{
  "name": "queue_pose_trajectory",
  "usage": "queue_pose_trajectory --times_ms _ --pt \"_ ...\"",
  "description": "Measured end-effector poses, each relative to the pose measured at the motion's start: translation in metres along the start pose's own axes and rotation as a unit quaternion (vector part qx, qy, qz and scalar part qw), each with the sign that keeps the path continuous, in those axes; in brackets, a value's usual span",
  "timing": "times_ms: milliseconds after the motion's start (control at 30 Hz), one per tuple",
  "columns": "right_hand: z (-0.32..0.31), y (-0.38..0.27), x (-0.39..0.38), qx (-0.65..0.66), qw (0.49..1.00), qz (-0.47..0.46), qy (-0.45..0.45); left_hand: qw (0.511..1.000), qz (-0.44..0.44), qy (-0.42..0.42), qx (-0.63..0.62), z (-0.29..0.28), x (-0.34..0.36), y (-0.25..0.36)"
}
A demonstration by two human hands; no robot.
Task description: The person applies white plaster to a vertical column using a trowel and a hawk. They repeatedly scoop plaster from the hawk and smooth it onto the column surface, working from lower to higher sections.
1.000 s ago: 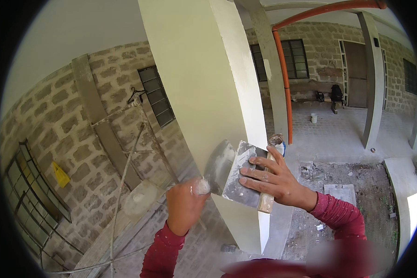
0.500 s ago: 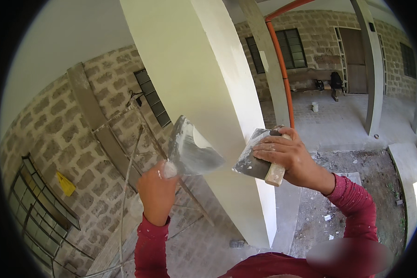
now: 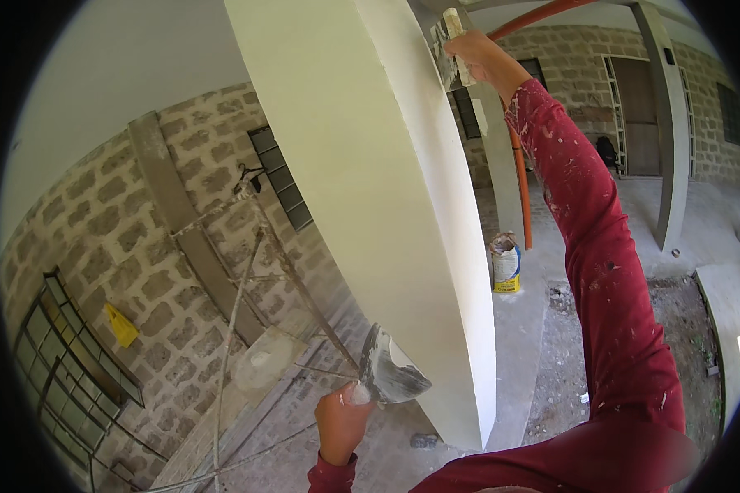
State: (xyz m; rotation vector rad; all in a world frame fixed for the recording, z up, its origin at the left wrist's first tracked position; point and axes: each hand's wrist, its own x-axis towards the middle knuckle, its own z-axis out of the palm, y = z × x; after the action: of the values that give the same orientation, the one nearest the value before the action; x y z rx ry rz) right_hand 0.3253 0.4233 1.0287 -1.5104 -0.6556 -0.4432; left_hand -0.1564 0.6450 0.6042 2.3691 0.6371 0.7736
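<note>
A tall, pale cream pillar [image 3: 345, 164] leans through the middle of the view. My left hand [image 3: 342, 423], low and left of it, is closed round the handle of a wide putty knife [image 3: 390, 370]. White putty clings to the upper part of its grey blade. High up at the pillar's right side, my right hand [image 3: 477, 56] grips a plastering trowel [image 3: 450, 49] by its pale handle. White smears mark the trowel. From here I cannot tell whether its edge touches the pillar. Pale spots cover my stretched-out red right sleeve.
Metal scaffolding [image 3: 259, 230] stands left of the pillar, with a plank [image 3: 255, 370] low down. An open sack [image 3: 506, 263] sits on the floor to the right, near an orange pipe [image 3: 521, 193]. A window grille [image 3: 74, 361] juts from the block wall at left.
My right hand has swung up and away with the trowel, to the pillar's upper right side. My left hand has dropped lower and slightly right, carrying the putty knife. The sack has come into view.
</note>
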Motion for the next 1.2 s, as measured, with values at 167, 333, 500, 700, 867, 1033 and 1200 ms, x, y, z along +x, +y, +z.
queue_pose_trajectory --times_ms 167,333,500,700,867,1033,1200 --pt "0.014 -0.023 -0.020 -0.002 0.998 -0.047 -0.044 0.989 -0.145 0.012 0.035 0.011 -0.047 -0.088" --pt "0.036 -0.046 -0.084 0.015 0.988 -0.148 -0.048 0.984 -0.154 0.036 0.087 0.015 -0.059 -0.136" --pt "0.003 -0.014 -0.098 0.015 0.991 -0.132 0.016 0.986 -0.164 0.025 0.026 0.032 -0.034 -0.133" --pt "0.002 0.054 -0.018 0.068 0.997 0.036 0.032 0.989 -0.148 0.004 0.007 0.041 -0.032 -0.114" --pt "0.027 0.049 -0.037 0.062 0.998 0.005 -0.020 0.984 -0.174 -0.003 0.041 0.040 -0.059 -0.139" --pt "0.044 0.002 -0.138 0.006 0.994 -0.103 -0.024 0.977 -0.188 0.005 0.102 0.039 -0.074 -0.172" --pt "0.021 -0.001 -0.165 0.052 0.980 -0.193 -0.019 0.978 -0.089 0.043 0.183 0.049 -0.048 -0.158"
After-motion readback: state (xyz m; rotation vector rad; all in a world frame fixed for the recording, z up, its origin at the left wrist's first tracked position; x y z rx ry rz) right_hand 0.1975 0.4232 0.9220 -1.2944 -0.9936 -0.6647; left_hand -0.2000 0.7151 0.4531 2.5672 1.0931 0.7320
